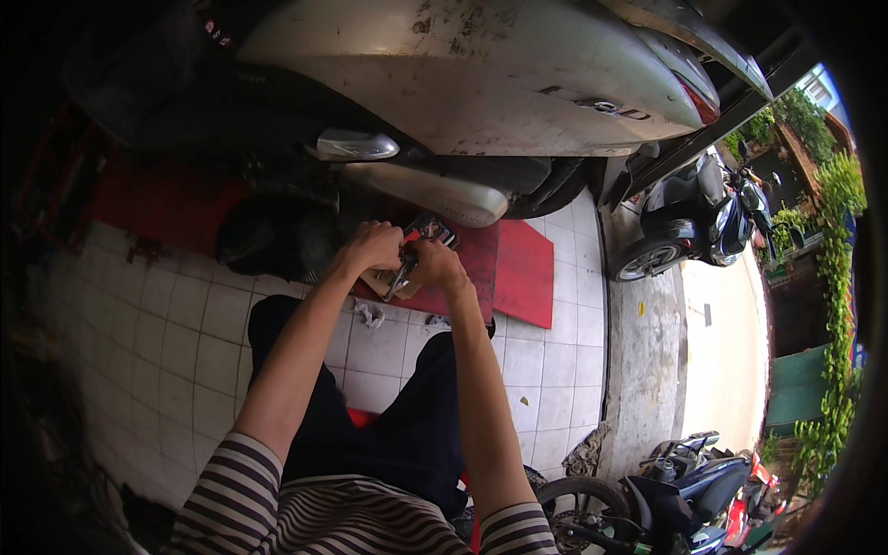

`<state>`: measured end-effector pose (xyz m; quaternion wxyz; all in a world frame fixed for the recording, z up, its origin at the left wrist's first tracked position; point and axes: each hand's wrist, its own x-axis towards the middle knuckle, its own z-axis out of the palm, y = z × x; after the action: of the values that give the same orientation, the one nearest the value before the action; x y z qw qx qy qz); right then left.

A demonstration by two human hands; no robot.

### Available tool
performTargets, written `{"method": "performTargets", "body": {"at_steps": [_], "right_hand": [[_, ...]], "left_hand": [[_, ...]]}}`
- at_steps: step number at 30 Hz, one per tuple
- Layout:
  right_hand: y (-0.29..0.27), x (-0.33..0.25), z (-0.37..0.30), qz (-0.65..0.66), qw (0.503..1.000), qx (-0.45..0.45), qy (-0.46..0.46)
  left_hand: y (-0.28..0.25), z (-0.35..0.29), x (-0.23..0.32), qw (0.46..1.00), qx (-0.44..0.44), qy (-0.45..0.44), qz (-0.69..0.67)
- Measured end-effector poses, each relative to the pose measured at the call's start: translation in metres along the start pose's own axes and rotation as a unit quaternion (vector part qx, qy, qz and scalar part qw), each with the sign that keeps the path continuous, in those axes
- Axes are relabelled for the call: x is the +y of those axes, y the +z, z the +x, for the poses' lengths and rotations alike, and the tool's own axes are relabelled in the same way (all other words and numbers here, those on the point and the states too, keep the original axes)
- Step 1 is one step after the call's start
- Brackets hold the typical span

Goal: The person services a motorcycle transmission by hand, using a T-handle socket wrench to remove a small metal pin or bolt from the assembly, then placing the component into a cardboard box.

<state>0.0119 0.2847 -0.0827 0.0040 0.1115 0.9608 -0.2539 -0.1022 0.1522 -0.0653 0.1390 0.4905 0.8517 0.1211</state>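
Left hand (373, 247) and right hand (437, 265) close together, low beside a silver-grey scooter with smooth, curved, dirt-smeared body panels (444, 74). Fingers of both curled inward; right hand appears closed on a small, grey, metallic-looking part (403, 269) lying between the two. Left hand's fingers bent at the same spot; whether they grip or merely steady it, cannot tell, knuckles in the way. Part sits above a tan, flat-sided piece that looks like cardboard (378, 284), at the near edge of a flat, red-painted platform (476, 277). Main risk, as judged: part slipping from bent fingertips, likeliest cause a greasy surface or uneven pull between hands; a small piece could bounce off the platform edge onto hard, glossy white floor tiles (375, 359) and skid along the grout lines. Pinched fingers also possible if the metal has sharp edges; too small to check. Crumpled, soft, whitish rag or paper (369, 314) lies on the tiles just beside the platform, could hide a dropped piece. Bulky, rounded, black, dull-sheened object (277, 238) left of the hands; kind unclear.
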Motion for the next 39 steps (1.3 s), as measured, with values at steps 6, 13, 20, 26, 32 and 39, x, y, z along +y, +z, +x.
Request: {"method": "performTargets", "body": {"at_steps": [6,13,20,26,32,39], "right_hand": [[-0.001,-0.026,-0.006,-0.019,0.999,-0.037,0.015],[0.006,-0.035,-0.017,-0.055,0.996,0.058,-0.045],[0.014,-0.065,-0.002,-0.136,0.988,0.043,-0.051],[0.030,-0.080,0.013,-0.146,0.983,0.031,-0.104],[0.032,-0.090,0.015,-0.156,0.984,0.001,-0.083],[0.028,-0.084,0.017,-0.135,0.986,0.002,-0.100]], "left_hand": [[-0.002,-0.017,-0.005,0.999,-0.023,-0.037,-0.002],[0.001,-0.044,-0.005,0.999,0.005,-0.042,0.010],[0.011,-0.063,-0.028,0.992,0.032,-0.119,-0.017],[0.008,-0.079,-0.037,0.983,-0.015,-0.184,-0.003],[0.013,-0.080,-0.046,0.983,-0.009,-0.186,0.004],[0.018,-0.078,-0.042,0.988,0.027,-0.155,0.003]]}}
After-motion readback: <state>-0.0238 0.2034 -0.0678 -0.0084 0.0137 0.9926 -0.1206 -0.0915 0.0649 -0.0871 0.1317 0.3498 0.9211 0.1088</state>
